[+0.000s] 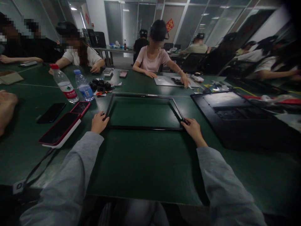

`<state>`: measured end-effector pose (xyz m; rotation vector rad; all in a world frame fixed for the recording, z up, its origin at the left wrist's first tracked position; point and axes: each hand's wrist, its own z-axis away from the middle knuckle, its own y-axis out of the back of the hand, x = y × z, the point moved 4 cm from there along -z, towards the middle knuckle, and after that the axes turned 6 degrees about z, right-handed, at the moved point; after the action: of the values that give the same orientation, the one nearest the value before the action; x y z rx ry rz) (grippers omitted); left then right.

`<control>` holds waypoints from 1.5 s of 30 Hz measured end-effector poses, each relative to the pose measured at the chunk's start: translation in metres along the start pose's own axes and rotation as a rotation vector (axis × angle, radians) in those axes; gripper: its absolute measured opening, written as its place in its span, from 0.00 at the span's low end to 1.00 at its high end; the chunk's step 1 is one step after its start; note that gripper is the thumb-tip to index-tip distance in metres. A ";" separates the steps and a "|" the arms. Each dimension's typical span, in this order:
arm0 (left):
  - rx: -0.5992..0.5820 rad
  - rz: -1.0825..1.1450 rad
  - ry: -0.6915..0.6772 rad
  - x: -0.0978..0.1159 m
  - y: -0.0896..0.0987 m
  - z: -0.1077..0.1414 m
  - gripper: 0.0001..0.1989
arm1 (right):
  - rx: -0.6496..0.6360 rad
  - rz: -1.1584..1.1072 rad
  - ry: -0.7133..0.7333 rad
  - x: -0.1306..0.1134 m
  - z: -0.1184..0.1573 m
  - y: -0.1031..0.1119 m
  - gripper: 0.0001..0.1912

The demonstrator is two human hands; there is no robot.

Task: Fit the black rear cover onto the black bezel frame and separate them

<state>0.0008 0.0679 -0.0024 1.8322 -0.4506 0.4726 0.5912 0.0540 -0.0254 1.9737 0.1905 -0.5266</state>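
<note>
A thin black rectangular frame (145, 128) with an open middle is held just over the green table (145, 163), in front of me. My left hand (99, 122) grips its left side near the lower corner, fingers closed round the edge. On the opposite side, my right hand (192, 128) pinches the frame near its lower right corner. Green tabletop shows through the opening. To the right of the frame lies a large black panel (218, 125) with a lighter rectangular area.
On the left are phones (60, 128), a dark phone (51, 113), a red-capped bottle (66, 84) and a blue-capped bottle (84, 85). Black items (100, 84) lie behind. Across the table a person (154, 59) touches parts on a grey sheet (164, 81). Another person's hand (7, 106) is far left.
</note>
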 end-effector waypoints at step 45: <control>0.006 -0.097 -0.030 -0.008 -0.005 -0.002 0.21 | -0.034 0.024 0.030 -0.001 -0.002 0.000 0.26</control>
<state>-0.0033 0.0721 -0.0103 1.8601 -0.3789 0.3810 0.5905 0.0556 -0.0245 1.9490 0.1929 -0.4751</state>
